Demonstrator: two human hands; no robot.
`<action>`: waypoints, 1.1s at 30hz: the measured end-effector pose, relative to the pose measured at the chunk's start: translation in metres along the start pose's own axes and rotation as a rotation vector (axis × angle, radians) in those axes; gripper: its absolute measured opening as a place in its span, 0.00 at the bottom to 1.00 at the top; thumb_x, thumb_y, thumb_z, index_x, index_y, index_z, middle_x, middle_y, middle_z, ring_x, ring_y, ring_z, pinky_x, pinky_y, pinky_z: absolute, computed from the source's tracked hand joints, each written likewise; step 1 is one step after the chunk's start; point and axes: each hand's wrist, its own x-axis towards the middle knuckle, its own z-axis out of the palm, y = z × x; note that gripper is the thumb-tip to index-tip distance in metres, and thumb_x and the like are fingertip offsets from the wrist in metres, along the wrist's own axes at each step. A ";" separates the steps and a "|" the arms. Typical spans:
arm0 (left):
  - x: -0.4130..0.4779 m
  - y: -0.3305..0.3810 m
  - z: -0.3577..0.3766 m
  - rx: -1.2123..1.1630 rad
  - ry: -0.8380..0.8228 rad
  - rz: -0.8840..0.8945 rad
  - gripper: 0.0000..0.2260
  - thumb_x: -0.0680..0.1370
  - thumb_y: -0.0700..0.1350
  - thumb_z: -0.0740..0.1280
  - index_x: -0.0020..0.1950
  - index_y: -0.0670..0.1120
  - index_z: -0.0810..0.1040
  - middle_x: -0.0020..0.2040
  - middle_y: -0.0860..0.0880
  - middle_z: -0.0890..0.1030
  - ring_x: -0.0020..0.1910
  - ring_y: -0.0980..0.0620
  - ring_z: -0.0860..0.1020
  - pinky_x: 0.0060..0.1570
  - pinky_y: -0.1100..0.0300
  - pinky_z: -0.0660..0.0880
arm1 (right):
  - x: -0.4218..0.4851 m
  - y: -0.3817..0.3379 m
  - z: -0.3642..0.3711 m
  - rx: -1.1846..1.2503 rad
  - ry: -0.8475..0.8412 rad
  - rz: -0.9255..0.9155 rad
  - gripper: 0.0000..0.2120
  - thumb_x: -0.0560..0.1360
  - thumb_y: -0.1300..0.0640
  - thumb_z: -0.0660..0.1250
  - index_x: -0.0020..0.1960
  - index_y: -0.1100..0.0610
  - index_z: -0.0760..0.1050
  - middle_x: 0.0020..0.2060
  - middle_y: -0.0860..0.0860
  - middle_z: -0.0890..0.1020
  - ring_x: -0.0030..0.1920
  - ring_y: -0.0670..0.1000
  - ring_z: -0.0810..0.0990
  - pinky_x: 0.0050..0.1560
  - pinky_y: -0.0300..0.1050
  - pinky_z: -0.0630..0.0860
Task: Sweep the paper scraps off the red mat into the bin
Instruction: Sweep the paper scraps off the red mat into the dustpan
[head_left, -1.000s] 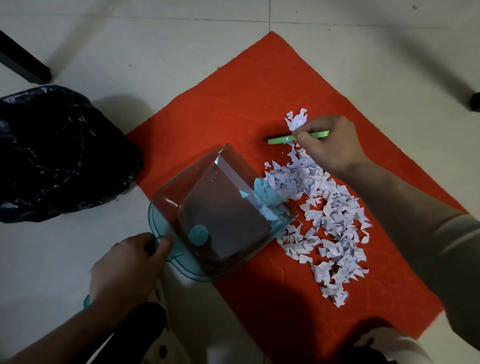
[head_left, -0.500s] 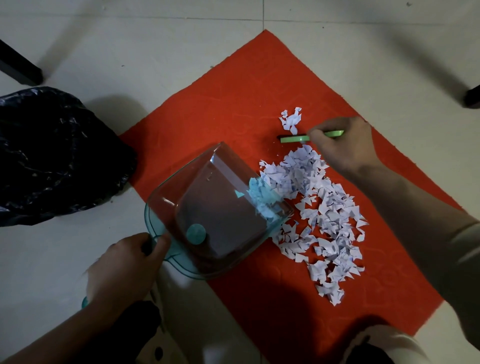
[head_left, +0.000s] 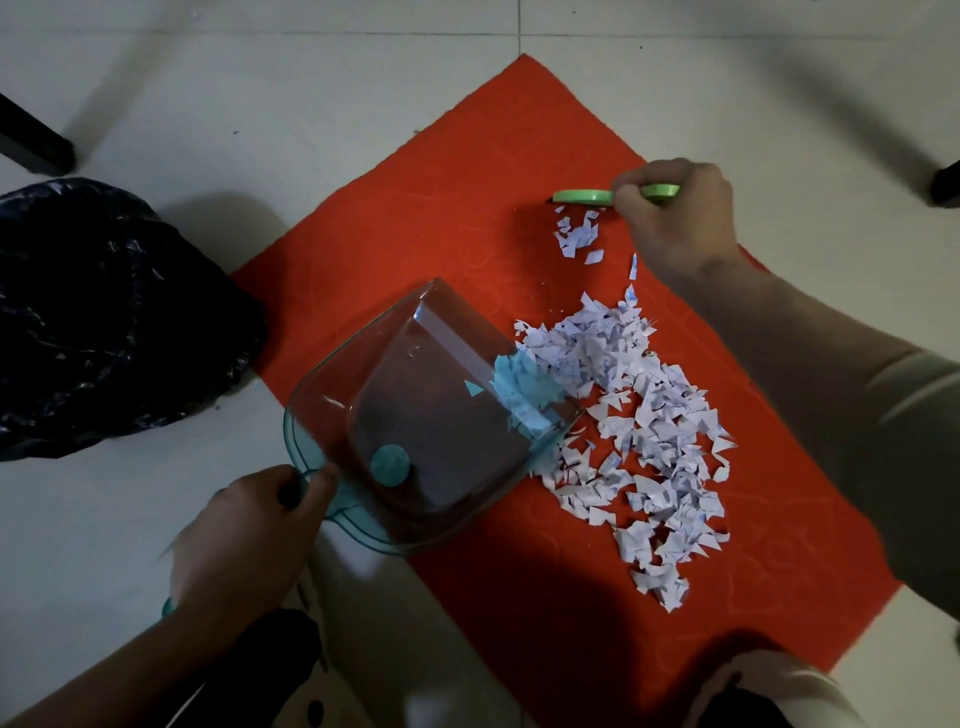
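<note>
Scraps (head_left: 649, 431) with illegible blue writing

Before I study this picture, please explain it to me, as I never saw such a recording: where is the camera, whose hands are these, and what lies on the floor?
No machine is here: a person works with two bare hands. The picture comes from a camera worn on the head, looking down. On the tiled floor lies a red mat with a large pile of paper scraps and a small cluster apart from it. The left hand grips the handle of a clear teal dustpan, whose front edge meets the pile; some scraps already lie inside. The right hand holds a green brush at the far side of the small cluster. A black bin bag sits left of the mat.
</note>
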 end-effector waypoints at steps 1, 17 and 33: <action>0.000 0.000 0.000 0.003 0.006 -0.003 0.21 0.79 0.61 0.58 0.35 0.49 0.76 0.29 0.50 0.78 0.29 0.52 0.76 0.26 0.62 0.66 | 0.003 0.001 0.003 -0.008 -0.020 0.013 0.11 0.74 0.57 0.63 0.48 0.55 0.84 0.40 0.50 0.82 0.28 0.43 0.71 0.29 0.35 0.68; 0.005 -0.004 0.000 0.012 0.014 0.001 0.21 0.79 0.61 0.58 0.34 0.48 0.76 0.29 0.50 0.78 0.29 0.52 0.76 0.28 0.61 0.66 | 0.003 -0.004 0.005 -0.051 -0.043 0.012 0.10 0.74 0.56 0.64 0.48 0.55 0.84 0.42 0.50 0.82 0.29 0.44 0.71 0.30 0.37 0.68; 0.007 -0.008 0.002 0.000 -0.010 -0.001 0.21 0.79 0.62 0.57 0.36 0.49 0.77 0.31 0.51 0.79 0.30 0.52 0.78 0.28 0.61 0.69 | 0.004 -0.001 -0.007 -0.096 0.039 0.043 0.11 0.74 0.55 0.64 0.48 0.57 0.84 0.39 0.53 0.80 0.32 0.49 0.72 0.26 0.32 0.65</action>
